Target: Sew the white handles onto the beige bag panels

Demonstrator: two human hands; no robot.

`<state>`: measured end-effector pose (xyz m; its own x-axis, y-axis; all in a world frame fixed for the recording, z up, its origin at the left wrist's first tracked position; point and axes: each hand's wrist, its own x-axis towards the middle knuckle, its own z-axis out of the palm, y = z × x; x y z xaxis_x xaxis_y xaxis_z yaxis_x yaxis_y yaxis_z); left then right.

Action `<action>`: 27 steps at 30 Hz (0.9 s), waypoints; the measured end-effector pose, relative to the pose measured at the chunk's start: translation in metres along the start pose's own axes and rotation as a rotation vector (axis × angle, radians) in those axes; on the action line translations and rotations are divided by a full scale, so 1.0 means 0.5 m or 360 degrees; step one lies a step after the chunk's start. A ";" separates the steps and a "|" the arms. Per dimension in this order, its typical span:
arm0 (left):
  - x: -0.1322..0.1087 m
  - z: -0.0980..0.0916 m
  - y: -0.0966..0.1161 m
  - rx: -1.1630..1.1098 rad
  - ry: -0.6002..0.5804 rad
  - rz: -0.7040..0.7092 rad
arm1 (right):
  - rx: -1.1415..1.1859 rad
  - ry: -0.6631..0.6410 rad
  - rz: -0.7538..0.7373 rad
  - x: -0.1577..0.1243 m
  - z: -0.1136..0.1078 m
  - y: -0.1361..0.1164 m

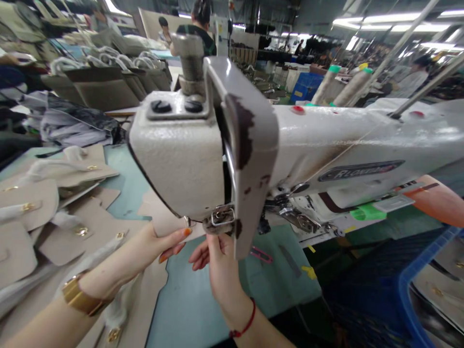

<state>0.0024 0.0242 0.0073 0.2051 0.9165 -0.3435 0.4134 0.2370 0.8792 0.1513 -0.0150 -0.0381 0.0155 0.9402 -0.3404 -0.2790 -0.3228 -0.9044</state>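
My left hand [169, 244] pinches the near edge of a flat pale beige panel [165, 220], thumb on top and fingers below. The panel lies beneath the head of a white sewing machine [177, 159], which covers its right part. Just right of it, my right hand [219, 256] is close under the needle area. Its fingers are loosely bent and apart from the thumb, with nothing visible in them; the thumb's tip is hidden by the machine. A metal guard [259, 130] stands over the needle area. Beneath both hands is the blue-green table [188, 299].
Beige bag pieces [83, 222] with gold fittings and wrapped straps pile up at left. Pink thread snips [261, 254] and a dark blade [290, 260] lie right of my right hand. A blue crate [409, 290] stands at lower right. Brown bags [97, 89] and other people are behind.
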 end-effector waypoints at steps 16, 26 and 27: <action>-0.062 0.099 0.000 -0.0429 0.0418 0.0027 | -0.0118 -0.0161 -0.0089 0.003 -0.023 -0.013; -0.091 0.212 -0.010 -0.0684 0.0850 0.0051 | -0.0212 -0.0296 -0.0094 0.006 -0.064 -0.020; -0.092 0.224 -0.009 -0.0702 0.0888 0.0061 | -0.0237 -0.0315 -0.0102 0.007 -0.070 -0.022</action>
<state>0.0907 -0.0551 -0.0180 -0.3214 0.9271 -0.1929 -0.0067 0.2014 0.9795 0.1879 -0.0119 -0.0382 -0.1636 0.9576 -0.2372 -0.1386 -0.2604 -0.9555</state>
